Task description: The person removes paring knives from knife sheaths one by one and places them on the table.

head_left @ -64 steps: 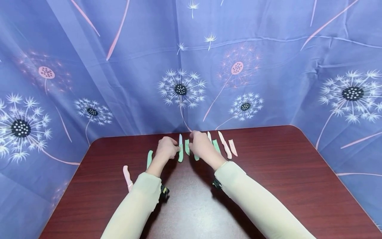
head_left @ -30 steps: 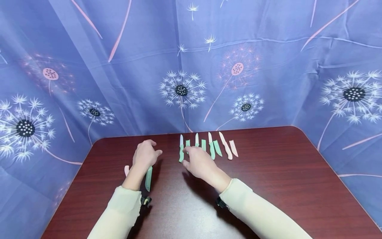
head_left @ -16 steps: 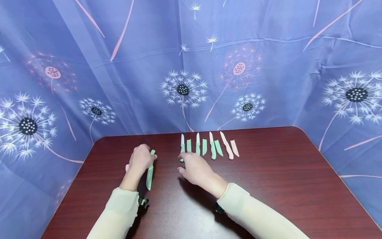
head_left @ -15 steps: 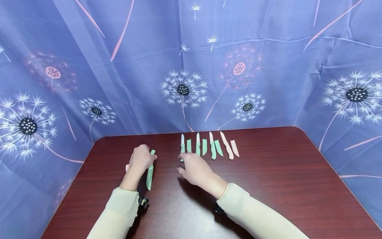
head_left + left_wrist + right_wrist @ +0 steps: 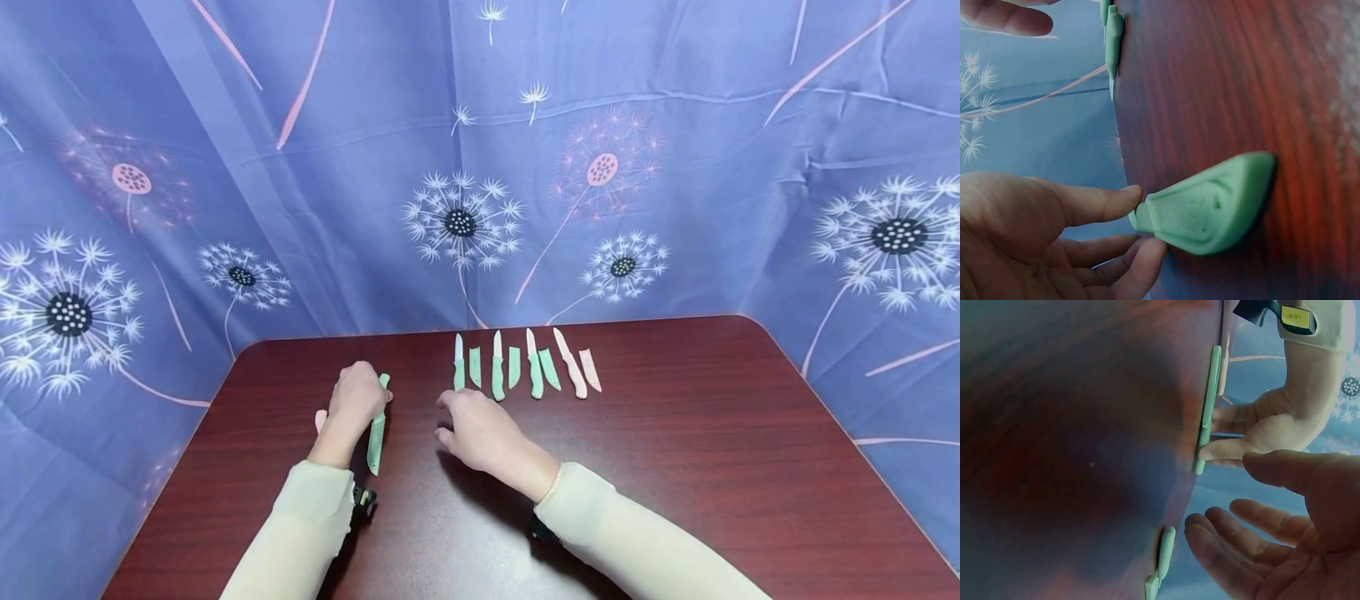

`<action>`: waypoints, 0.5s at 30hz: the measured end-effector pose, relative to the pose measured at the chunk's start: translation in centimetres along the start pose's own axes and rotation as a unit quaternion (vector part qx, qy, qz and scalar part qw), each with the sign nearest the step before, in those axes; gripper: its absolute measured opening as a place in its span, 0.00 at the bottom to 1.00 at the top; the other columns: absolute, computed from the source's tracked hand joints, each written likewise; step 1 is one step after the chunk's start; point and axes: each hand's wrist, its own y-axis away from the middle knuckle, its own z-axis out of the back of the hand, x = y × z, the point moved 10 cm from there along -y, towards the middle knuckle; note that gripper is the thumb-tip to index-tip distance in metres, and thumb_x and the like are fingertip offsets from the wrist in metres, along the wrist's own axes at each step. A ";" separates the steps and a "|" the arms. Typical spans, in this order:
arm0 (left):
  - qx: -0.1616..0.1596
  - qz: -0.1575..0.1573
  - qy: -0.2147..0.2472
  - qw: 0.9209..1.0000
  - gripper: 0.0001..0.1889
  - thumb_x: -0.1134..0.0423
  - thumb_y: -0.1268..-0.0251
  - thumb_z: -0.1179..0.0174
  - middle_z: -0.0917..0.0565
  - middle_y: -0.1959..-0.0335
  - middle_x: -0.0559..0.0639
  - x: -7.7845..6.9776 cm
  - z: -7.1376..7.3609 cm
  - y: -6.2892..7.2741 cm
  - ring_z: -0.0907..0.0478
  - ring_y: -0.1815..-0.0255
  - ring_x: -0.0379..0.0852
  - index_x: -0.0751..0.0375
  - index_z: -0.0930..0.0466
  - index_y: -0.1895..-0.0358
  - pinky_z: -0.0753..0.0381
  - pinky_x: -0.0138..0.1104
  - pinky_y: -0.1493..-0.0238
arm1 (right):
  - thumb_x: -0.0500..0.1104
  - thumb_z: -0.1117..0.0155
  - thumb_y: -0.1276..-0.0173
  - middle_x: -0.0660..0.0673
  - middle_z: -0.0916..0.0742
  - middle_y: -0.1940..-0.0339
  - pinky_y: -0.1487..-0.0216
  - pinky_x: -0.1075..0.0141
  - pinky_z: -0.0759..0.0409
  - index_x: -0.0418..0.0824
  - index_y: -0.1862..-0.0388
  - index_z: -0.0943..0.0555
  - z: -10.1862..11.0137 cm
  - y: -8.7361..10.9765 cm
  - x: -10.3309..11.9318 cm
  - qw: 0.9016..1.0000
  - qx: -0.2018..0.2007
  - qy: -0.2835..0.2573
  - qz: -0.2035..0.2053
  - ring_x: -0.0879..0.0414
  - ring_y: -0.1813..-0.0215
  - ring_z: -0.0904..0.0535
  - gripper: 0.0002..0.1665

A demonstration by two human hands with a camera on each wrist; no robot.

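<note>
The left hand (image 5: pixel 357 395) has come down and now pinches the sheathed knife (image 5: pixel 377 446), left on the bench (image 5: pixel 675 467); this knife is thus secured. The right hand (image 5: pixel 480 427), released with fingers relaxed, has drawn back from the bare knives (image 5: pixel 536 380).

Across the far part of the desk (image 5: pixel 675 467), from the middle rightward, four knives (image 5: pixel 536 377) alternate with four sheaths (image 5: pixel 514 368), each sheath just right of its knife. Left of this row and nearer is a sheathed knife (image 5: pixel 377 446), with a partly hidden handle (image 5: pixel 321 419) farther left. Behind the desk hangs a curtain (image 5: pixel 360 208).
</note>
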 end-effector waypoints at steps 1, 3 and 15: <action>-0.006 -0.005 -0.003 1.000 0.11 0.64 0.33 0.28 0.16 0.61 0.66 0.3 -0.2 -0.6 0.16 0.55 0.66 0.67 0.18 0.68 0.16 0.50 0.56 | 0.46 0.27 0.27 0.43 0.12 0.46 0.45 0.56 0.15 0.40 0.37 0.17 -0.2 -0.1 0.0 1.000 0.002 -0.005 -0.001 0.50 0.43 0.14 0.22; -0.007 -0.003 -0.005 1.000 0.10 0.65 0.34 0.29 0.15 0.60 0.67 0.2 -0.2 -0.7 0.16 0.54 0.67 0.67 0.17 0.69 0.15 0.51 0.55 | 0.46 0.28 0.26 0.45 0.10 0.52 0.46 0.57 0.16 0.40 0.37 0.17 -0.5 -0.3 0.0 1.000 0.011 -0.022 -0.007 0.53 0.49 0.13 0.23; 0.008 -0.003 0.006 1.000 0.10 0.63 0.34 0.28 0.16 0.59 0.65 0.0 -0.4 -0.5 0.16 0.55 0.64 0.66 0.17 0.69 0.17 0.48 0.57 | 0.43 0.28 0.28 0.55 0.13 0.70 0.51 0.61 0.17 0.34 0.40 0.17 -2.9 -1.8 -0.3 0.982 0.059 -0.175 -0.038 0.65 0.68 0.16 0.21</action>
